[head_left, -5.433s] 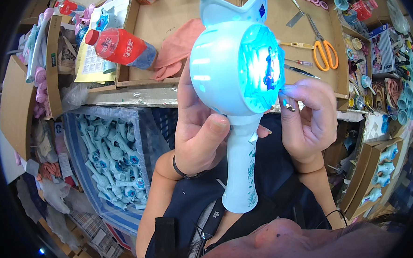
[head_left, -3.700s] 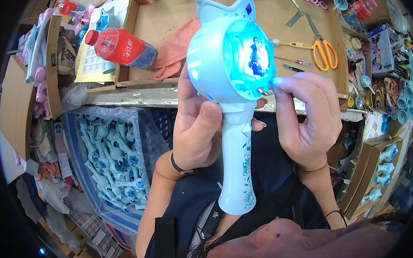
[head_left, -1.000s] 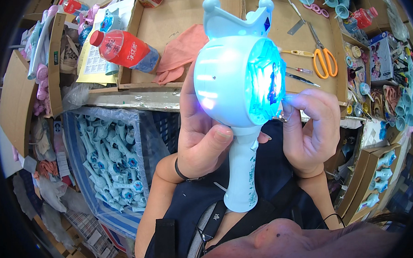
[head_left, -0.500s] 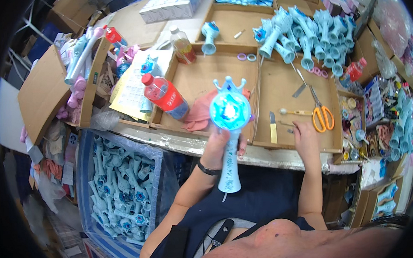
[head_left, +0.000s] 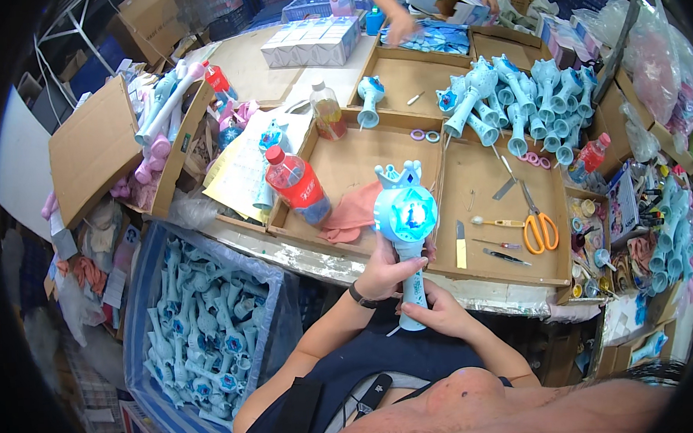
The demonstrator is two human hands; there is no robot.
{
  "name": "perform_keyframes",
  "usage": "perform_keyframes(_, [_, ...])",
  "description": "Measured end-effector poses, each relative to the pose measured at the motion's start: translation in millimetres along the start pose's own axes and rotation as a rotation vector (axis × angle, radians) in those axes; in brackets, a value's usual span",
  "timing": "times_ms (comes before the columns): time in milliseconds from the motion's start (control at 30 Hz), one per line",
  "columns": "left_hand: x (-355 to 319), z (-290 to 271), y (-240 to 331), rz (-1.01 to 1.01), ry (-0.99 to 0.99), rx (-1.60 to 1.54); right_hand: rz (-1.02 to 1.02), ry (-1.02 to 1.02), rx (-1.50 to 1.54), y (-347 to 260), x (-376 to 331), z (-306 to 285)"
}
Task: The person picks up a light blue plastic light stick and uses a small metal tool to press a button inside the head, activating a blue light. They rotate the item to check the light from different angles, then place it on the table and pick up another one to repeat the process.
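Note:
A light-blue toy wand (head_left: 406,213) with a crown top and a glowing round head stands nearly upright in front of my body. My left hand (head_left: 387,271) wraps round its handle just below the head. Lower down, my right hand (head_left: 439,312) grips the flared end of the handle, its thumb across the front. A thin pale strip sticks out under the handle's end. Behind the wand lies a pink cloth (head_left: 354,214) in a cardboard tray, beside a red-capped bottle (head_left: 296,186).
The right tray (head_left: 477,162) holds orange-handled scissors (head_left: 541,230), a yellow-handled knife (head_left: 461,246) and other small tools. Wands (head_left: 513,102) are heaped behind it. A blue-striped bin (head_left: 266,299) full of wands stands at my left. Across the table, another person's hand (head_left: 402,27) is over blue packets.
My right hand has left the tools in the tray and now holds the wand's lower handle. The wand is slightly further right in view. Another person's hands now show at the far side.

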State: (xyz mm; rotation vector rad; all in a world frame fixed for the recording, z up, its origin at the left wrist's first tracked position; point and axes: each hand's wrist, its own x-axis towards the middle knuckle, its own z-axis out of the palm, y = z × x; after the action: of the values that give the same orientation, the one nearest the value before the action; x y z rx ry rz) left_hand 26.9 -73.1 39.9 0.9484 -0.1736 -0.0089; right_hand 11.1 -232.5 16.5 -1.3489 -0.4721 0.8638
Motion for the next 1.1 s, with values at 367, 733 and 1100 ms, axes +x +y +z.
perform_keyframes(367, [16.1, -7.5, -11.3, 0.233, -0.096, -0.339, -0.072, 0.378, -0.272, -21.2, 0.0, -7.8])
perform_keyframes(733, [47.4, -45.2, 22.1, -0.016, 0.199, -0.513, -0.58, 0.489, 0.126, -10.3, 26.3, 5.3])
perform_keyframes(1100, [45.3, -23.5, 19.8, -0.016, 0.046, -0.569, -0.393, 0.36, -0.692, 11.1, 47.6, 1.8])
